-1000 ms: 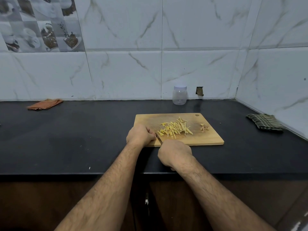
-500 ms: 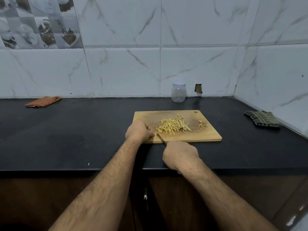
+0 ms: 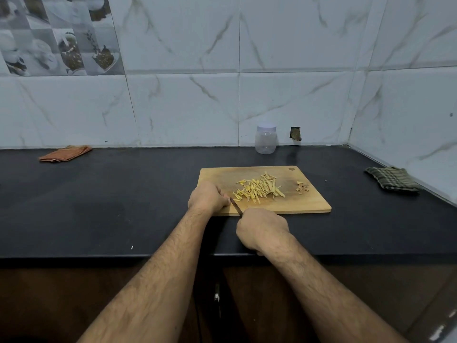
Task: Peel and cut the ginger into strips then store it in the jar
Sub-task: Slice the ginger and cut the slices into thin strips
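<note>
Dark narrow blade of knife coming out of right grip, closed tight round the handle, with the handle itself hidden inside the curled fingers. Long axis of blade slanted, from near right to far left, tip pointing away and to the left, ending right at the knuckles of left grip. Resting with back upward on the near left part of wooden cutting board, left grip with fingers curled downward; impossible to tell whether anything is held under them.

Just to the right of the blade tip, pale yellow ginger strips lying loose in a flat heap on the middle of the board. Mostly laid side by side, long axes running from near to far, many leaning a little to the right; heap itself stretched from left to right. Near the right edge of the board, apart from the heap, small pile of brownish peel scraps.

Board placed with long side left to right on black table, round hole in its far right corner. Behind the board, against the marble-patterned wall tiles, clear plastic jar standing upright with white lid on, well apart from the strips. Beside the jar, small broken hole in the wall. Far left on the table, folded orange cloth; far right, near the side wall, green striped cloth.
</note>
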### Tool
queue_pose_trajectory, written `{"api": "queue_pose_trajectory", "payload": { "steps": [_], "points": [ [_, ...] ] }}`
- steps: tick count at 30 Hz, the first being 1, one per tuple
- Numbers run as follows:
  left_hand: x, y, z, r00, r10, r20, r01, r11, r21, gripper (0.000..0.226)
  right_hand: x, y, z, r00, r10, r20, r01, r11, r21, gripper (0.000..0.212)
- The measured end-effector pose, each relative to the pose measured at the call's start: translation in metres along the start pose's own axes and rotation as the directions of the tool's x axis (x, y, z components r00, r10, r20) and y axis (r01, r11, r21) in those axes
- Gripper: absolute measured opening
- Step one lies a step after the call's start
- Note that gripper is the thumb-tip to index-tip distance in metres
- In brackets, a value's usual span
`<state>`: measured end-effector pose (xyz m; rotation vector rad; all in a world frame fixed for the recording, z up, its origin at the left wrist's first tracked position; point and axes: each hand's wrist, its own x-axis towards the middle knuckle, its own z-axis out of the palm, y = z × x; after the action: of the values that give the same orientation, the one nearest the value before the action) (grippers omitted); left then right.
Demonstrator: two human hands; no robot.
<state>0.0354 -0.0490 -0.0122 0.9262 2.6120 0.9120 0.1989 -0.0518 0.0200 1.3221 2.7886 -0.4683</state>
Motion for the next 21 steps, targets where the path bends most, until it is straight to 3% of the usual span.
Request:
{"api": "queue_pose_trajectory", "payload": {
  "steps": [7,21],
  "points": [
    [-0.007,0.003,-0.001,0.999,-0.021,-0.028,0.022,1.000,0.010,0.018,0.003,-0.006,-0.003,0.999,0.015,0.048,-0.015,1.000,-0.010,0.013],
    [-0.021,-0.008,0.005,0.983,0.106,-0.147,-0.106,0.994,0.010,0.021,-0.002,0.009,0.003,0.999,0.018,-0.049,-0.021,0.999,-0.046,0.028]
  ]
}}
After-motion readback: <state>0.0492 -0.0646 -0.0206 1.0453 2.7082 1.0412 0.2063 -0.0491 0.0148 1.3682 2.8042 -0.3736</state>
